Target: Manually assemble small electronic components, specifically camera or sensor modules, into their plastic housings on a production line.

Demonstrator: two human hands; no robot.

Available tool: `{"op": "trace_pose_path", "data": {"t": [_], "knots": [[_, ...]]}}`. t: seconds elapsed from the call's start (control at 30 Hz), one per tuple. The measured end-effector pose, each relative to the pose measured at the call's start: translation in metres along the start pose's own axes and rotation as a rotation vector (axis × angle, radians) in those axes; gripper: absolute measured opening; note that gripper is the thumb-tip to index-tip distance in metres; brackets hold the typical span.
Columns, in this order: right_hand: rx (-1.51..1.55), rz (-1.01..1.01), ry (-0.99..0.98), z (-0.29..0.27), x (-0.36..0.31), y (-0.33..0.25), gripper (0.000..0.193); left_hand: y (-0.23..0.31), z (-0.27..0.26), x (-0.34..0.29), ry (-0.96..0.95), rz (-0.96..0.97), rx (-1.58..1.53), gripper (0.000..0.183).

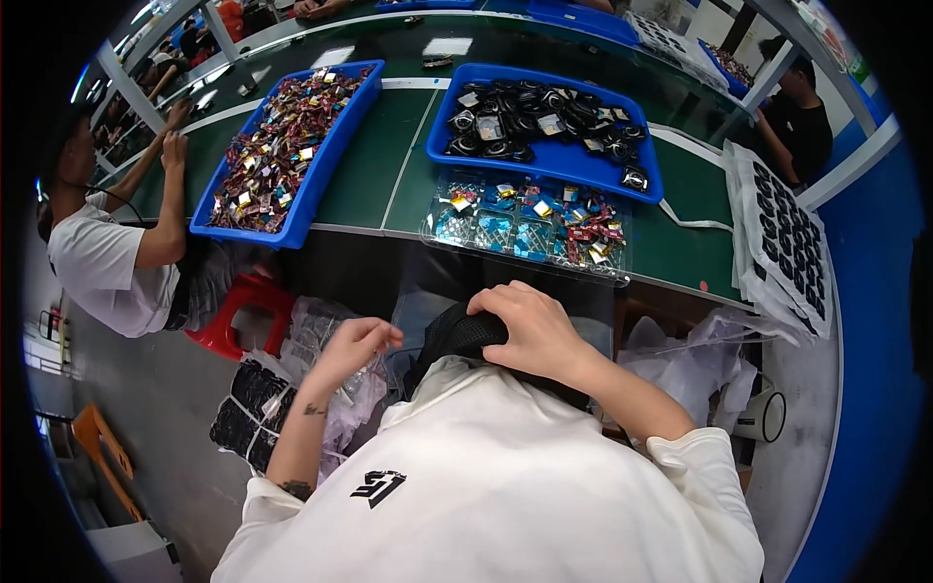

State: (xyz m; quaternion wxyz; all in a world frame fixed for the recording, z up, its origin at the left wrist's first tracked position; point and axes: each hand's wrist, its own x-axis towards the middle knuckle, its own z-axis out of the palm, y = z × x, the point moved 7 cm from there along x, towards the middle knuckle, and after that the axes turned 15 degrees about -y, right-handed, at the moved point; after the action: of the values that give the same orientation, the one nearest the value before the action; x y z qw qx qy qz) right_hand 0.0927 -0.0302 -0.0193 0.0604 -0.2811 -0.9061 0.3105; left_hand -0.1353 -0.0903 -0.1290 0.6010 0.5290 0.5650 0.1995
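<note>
My right hand [530, 325] is arched over the black mesh fabric [455, 335] at my lap, with thumb and forefinger curved around a bulge of it. Its other fingertips are hidden behind the hand. To the left, my left hand [355, 345] hovers above crumpled clear plastic, its fingers loosely bent and apart, holding nothing. Beyond my lap, on the bench edge, lies a clear compartment tray [457, 229] with small red, blue and yellow-taped parts. Neither hand touches it.
Behind the clear tray, a blue tray [559, 167] holds black round-faced parts. Another blue tray [299, 225] is heaped with small red parts. White sheets with black pieces [777, 228] lie at right. A co-worker [112, 262] sits at left near a red stool [233, 316].
</note>
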Motion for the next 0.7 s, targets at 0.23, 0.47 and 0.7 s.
{"op": "trace_pose_path", "data": {"t": [0.23,0.47,0.7], "knots": [[0.006,-0.026,0.045,-0.004,-0.004,0.005,0.042,-0.056,0.055,0.075,0.113,0.114,0.445,0.023],[0.024,-0.002,0.060,-0.006,-0.001,0.007,0.042,-0.035,0.033,0.045,0.265,-0.232,0.418,0.020],[0.061,0.001,0.043,-0.004,0.003,0.016,0.043,-0.007,0.059,0.028,-0.041,0.514,0.685,0.023]]}}
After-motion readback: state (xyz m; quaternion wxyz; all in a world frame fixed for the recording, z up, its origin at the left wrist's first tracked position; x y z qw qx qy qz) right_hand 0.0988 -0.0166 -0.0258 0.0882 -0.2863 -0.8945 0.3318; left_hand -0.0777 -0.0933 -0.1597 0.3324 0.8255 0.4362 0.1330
